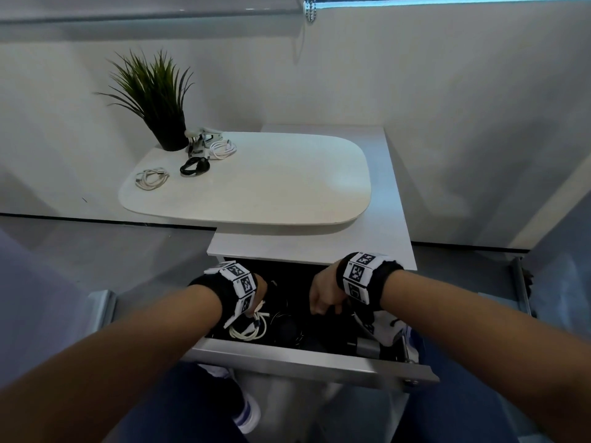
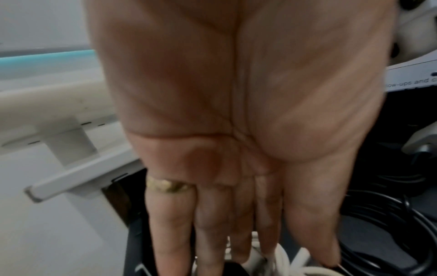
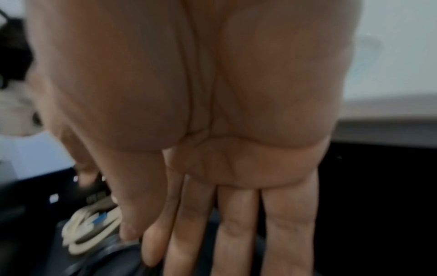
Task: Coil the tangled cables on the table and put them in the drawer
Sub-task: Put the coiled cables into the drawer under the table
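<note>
The drawer [image 1: 303,359] stands pulled out below the white table [image 1: 271,187], and both my hands reach down into it. My left hand [image 1: 261,290] [image 2: 248,224] has straight fingers, their tips touching a coiled white cable [image 1: 248,329] [image 2: 280,258] lying in the drawer's left part. My right hand [image 1: 324,298] [image 3: 212,224] also points straight-fingered downward, over black cables [image 3: 106,261] in the dark middle of the drawer, and it holds nothing. On the table's left end lie a white coil [image 1: 152,178], a black coil [image 1: 194,166] and another white coil [image 1: 222,148].
A potted plant [image 1: 160,103] stands at the table's back left, with a small white clip-like object [image 1: 200,139] beside it. More black cable loops [image 2: 378,233] and a printed white package [image 1: 388,327] lie in the drawer. The cabinet top [image 1: 319,244] overhangs its rear.
</note>
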`<state>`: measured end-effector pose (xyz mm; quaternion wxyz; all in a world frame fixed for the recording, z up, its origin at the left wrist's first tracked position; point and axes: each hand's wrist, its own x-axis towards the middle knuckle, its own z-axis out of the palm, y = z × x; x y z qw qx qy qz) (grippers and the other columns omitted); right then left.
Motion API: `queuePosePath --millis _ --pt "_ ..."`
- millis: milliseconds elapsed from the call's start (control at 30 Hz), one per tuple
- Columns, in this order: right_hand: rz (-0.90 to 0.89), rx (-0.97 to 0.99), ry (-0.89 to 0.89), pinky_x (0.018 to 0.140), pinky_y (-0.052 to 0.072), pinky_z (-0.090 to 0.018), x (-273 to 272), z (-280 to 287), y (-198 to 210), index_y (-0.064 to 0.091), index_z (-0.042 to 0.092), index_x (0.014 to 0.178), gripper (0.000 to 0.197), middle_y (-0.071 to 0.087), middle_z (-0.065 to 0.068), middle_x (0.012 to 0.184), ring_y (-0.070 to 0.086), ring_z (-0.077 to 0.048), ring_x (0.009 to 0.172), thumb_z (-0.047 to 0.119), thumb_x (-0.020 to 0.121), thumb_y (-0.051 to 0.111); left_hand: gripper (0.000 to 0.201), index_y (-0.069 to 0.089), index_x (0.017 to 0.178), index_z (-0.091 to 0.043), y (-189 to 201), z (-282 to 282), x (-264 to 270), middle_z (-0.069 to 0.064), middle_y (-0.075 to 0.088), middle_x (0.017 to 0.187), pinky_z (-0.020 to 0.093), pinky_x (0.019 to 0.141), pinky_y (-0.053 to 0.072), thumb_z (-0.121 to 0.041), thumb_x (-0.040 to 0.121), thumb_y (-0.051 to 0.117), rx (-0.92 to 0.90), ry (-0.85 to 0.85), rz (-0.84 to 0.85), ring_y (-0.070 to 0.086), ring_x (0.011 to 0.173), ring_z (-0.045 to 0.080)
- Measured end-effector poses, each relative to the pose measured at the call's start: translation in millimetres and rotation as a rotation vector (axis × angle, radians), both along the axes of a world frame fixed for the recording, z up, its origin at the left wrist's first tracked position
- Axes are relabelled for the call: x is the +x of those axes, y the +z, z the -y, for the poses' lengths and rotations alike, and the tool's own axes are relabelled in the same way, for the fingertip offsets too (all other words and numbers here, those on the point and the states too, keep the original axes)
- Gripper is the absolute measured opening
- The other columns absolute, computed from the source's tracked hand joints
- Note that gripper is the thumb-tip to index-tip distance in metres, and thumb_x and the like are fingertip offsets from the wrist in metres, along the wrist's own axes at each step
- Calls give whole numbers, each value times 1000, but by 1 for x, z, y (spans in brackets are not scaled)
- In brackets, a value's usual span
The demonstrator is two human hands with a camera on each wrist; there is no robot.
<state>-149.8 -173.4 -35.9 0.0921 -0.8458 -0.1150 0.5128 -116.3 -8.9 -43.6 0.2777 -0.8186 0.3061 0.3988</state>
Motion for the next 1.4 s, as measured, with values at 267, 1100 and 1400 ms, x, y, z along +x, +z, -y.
queuePosePath --millis 267,1100,1400 --pt "217 101 -171 53 48 -26 18 -24 41 60 3 110 27 65 -7 86 62 -22 64 23 96 49 28 65 109 -10 35 -23 14 12 64 111 29 85 44 -27 89 57 -413 246 182 59 104 27" --pt "859 -141 -25 99 38 -33 226 -130 113 42 -1 135 41 47 -18 139 47 -31 127 19 100 39 44 48 127 -8 72 -160 150 12 48 129 42 93 40 -32 91 47 -558 678 953 43 117 33" --pt "788 -253 47 88 45 -34 336 -134 62 58 26 119 48 59 3 119 58 -24 103 36 74 72 32 53 119 2 65 -159 166 23 49 120 38 84 41 -17 95 47 -780 736 838 52 107 38"
